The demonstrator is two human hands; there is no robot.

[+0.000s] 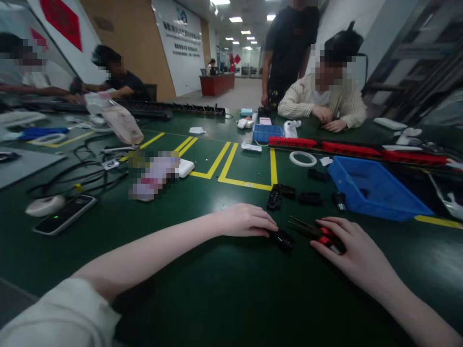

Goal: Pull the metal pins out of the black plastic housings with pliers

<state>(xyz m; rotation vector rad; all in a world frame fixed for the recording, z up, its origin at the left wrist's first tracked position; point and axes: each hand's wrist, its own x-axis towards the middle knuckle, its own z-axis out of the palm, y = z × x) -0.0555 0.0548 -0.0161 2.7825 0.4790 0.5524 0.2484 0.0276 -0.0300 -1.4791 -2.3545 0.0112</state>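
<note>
My left hand point(246, 220) is closed at the fingertips on a small glossy black plastic part point(282, 239) low over the green table. To its right, my right hand point(349, 241) wraps round the red handles of a pair of long-nose pliers point(318, 232). The pliers' slim jaws are slightly apart and point left toward the black part, without touching it. Just beyond my hands lie several black plastic pieces, among them an open shell point(275, 197) and a flatter piece point(310, 198). A short black piece point(339, 201) sits beside the blue bin.
A blue bin point(376, 188) stands at the right, before a long red-and-black strip point(350, 148). A white tape ring point(303, 158), a white box point(185, 167), black cables point(85, 166) and a phone-like device point(65, 215) lie around. Other people sit across the table.
</note>
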